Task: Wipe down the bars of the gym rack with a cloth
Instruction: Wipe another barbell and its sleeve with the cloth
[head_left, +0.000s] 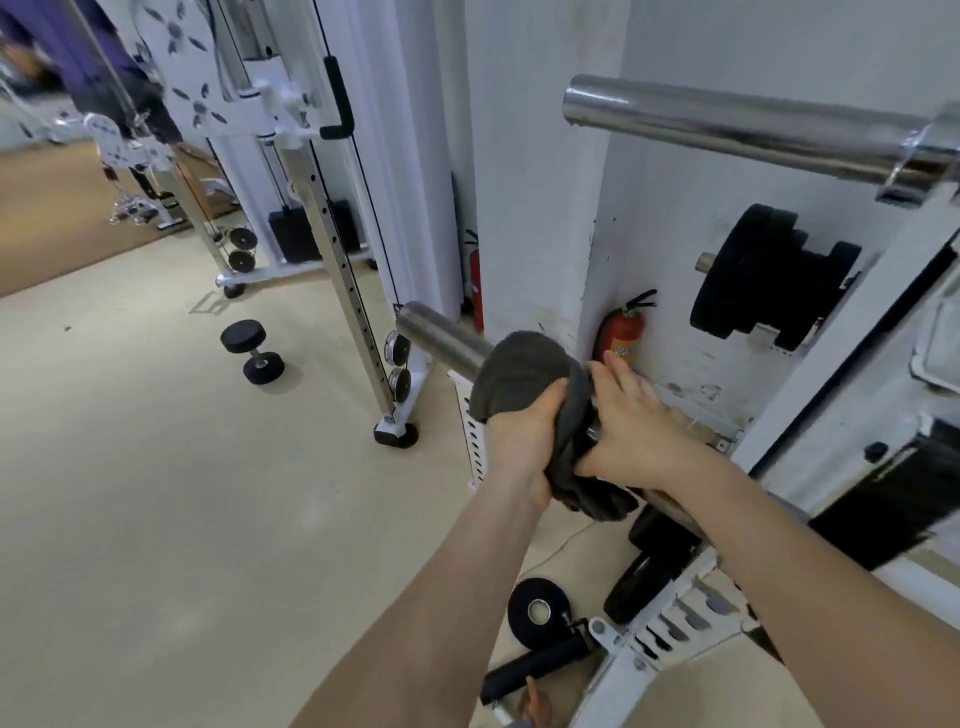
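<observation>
Your cloth (524, 374) hides the stretch of the lower bar (441, 332) beneath it, and your left hand (519, 441) loses its fingers behind the folds. You cannot tell whether your right hand (634, 431) grips that bar. The upper chrome bar (727, 127) runs off the right edge. The far pulley machine (111, 140) at the left is blurred.

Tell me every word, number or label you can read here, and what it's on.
No text can be read in this view.
Red fire extinguisher by the wall: its yellowish label is too blurred to read.
Second extinguisher further back: too small to tell.
Black weight plates and grey cloth: no markings visible.
</observation>
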